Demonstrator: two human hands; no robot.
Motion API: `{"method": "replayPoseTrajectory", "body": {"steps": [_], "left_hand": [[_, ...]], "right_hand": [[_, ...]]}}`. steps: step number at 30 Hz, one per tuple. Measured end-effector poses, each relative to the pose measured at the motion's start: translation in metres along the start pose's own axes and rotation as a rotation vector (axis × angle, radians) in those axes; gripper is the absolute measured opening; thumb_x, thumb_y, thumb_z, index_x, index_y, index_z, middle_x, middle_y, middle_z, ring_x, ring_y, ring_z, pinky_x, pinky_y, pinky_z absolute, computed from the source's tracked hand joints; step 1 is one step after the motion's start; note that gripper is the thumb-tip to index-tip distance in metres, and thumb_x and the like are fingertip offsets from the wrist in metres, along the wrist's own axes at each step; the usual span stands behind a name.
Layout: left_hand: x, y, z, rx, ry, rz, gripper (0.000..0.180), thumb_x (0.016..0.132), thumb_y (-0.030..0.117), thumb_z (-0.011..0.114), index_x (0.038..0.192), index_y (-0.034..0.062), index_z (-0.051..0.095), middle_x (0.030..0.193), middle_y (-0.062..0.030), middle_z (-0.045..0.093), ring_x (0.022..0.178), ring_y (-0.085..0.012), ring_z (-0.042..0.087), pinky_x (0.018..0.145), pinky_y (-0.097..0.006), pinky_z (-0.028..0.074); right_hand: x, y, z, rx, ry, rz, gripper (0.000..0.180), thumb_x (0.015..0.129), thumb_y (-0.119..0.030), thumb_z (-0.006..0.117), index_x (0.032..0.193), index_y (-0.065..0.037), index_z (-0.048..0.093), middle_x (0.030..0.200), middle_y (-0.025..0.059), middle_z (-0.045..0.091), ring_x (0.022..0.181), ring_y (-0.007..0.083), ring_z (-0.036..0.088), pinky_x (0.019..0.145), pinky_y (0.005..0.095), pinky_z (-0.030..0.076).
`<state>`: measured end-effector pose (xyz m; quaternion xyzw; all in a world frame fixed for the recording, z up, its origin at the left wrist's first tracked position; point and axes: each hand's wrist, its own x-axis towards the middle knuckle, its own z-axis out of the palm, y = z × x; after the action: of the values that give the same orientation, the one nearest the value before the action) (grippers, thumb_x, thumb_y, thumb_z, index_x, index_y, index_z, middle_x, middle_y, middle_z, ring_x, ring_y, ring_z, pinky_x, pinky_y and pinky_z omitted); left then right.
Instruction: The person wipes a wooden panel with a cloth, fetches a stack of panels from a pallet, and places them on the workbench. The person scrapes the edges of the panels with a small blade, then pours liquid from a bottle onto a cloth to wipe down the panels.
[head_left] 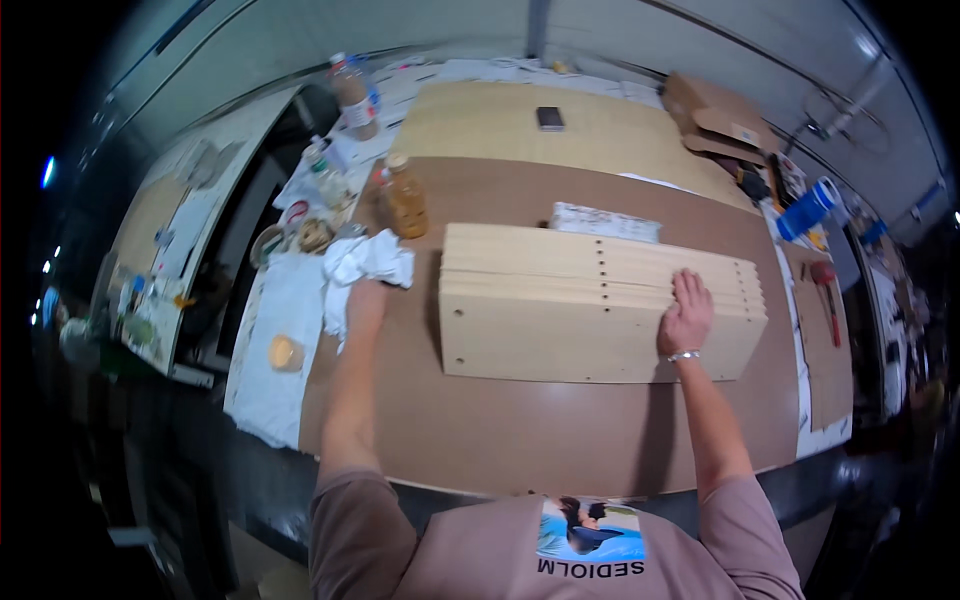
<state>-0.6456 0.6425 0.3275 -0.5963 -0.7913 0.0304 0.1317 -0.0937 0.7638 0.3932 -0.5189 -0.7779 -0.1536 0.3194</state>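
Observation:
A stack of pale wooden boards (pixel 540 325) stands on edge, side by side, with small drilled holes in its top edges and front face. Across its top, toward the right end, lies my right hand (pixel 688 312), fingers stretched out and a bracelet at the wrist. To the left of the boards, a crumpled white cloth (pixel 372 256) covers most of my left hand (pixel 366 296). That hand is closed on the cloth, its fingertips hidden in the folds. Just behind the cloth is a bottle of amber liquid (pixel 406 200).
Brown sheeting (pixel 500 430) covers the table. Left are an open jar (pixel 286 353), a clear bottle (pixel 328 182) and a tall plastic bottle (pixel 354 100). A white-speckled block (pixel 605 222) sits behind the boards. Farther back are a small dark box (pixel 550 119), a cardboard box (pixel 715 115) and a blue can (pixel 808 209).

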Motion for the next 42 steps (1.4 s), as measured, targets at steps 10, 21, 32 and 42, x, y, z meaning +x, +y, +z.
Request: {"method": "replayPoseTrajectory", "body": {"steps": [10, 21, 32, 42], "left_hand": [[-0.054, 0.022, -0.026, -1.035, -0.184, -0.416, 0.02, 0.091, 0.005, 0.052, 0.11, 0.0018, 0.056, 0.077, -0.0124, 0.063, 0.069, -0.0244, 0.064, 0.066, -0.034, 0.052], [0.009, 0.091, -0.169, -0.948, 0.124, 0.363, 0.019, 0.085, 0.011, 0.064, 0.102, 0.0109, 0.072, 0.079, -0.0059, 0.059, 0.076, -0.0229, 0.056, 0.069, -0.033, 0.045], [0.059, 0.098, -0.148, -0.634, 0.226, 0.794, 0.022, 0.072, 0.015, 0.075, 0.093, 0.0231, 0.076, 0.077, 0.0004, 0.053, 0.077, -0.0198, 0.05, 0.069, -0.034, 0.033], [0.079, 0.129, -0.16, -0.634, 0.206, 0.959, 0.02, 0.071, 0.017, 0.075, 0.09, 0.0223, 0.077, 0.073, 0.0, 0.05, 0.076, -0.0199, 0.05, 0.068, -0.035, 0.034]], "right_hand": [[0.001, 0.001, -0.002, 0.017, 0.031, -0.009, 0.048, 0.077, -0.014, 0.048, 0.123, -0.007, 0.059, 0.131, 0.0138, 0.057, 0.122, 0.0336, 0.051, 0.104, 0.0494, 0.036], [0.001, 0.002, -0.002, -0.013, 0.035, -0.01, 0.046, 0.078, -0.012, 0.048, 0.122, -0.007, 0.059, 0.129, 0.013, 0.058, 0.122, 0.0328, 0.051, 0.103, 0.0487, 0.037], [-0.002, 0.004, -0.001, -0.032, 0.014, 0.029, 0.048, 0.081, -0.016, 0.043, 0.126, -0.01, 0.059, 0.133, 0.0107, 0.056, 0.125, 0.0312, 0.051, 0.104, 0.0478, 0.037], [0.0, 0.003, -0.002, -0.025, 0.016, 0.029, 0.048, 0.078, -0.015, 0.047, 0.124, -0.01, 0.06, 0.129, 0.0108, 0.059, 0.122, 0.0312, 0.052, 0.103, 0.049, 0.038]]}}
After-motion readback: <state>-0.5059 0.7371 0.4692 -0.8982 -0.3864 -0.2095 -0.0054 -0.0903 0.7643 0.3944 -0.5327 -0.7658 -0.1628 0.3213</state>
